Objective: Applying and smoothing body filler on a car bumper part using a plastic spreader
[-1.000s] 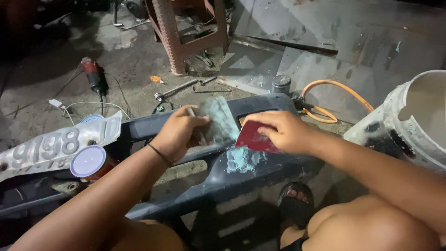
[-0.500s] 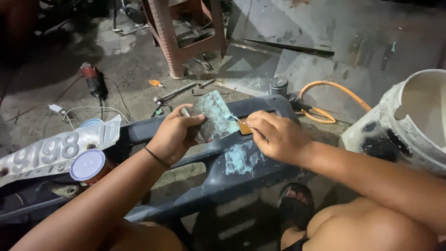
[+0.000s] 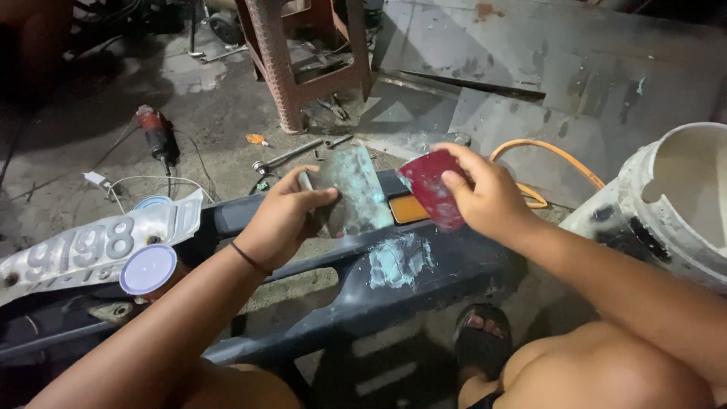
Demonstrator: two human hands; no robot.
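Near the middle of the scene, a person's left hand (image 3: pixel 291 216) is gripping a flat grey board (image 3: pixel 348 189) smeared with pale green filler, fingers closed around its left edge and holding it tilted above a dark plastic motorcycle panel (image 3: pixel 424 284). Just to the right, the right hand (image 3: pixel 485 193) is pinching a red plastic spreader (image 3: pixel 428 185) between thumb and fingers, its edge sitting close beside the board. A patch of the same green filler (image 3: pixel 400 259) is drying on the panel below, next to an orange reflector (image 3: pixel 407 208). At the near left, a white number plate (image 3: pixel 91 246) and a round white-lidded can (image 3: pixel 148 270) are lying by the panel. At the right, a stained white bucket (image 3: pixel 666 204) is standing with an orange hose (image 3: pixel 553 155) curling behind it. Farther off on the concrete floor, an angle grinder (image 3: pixel 155 132), a wrench (image 3: pixel 291 155) and a reddish plastic stool (image 3: pixel 299 64) are resting. A sandalled foot (image 3: pixel 481 341) is showing at the near edge.
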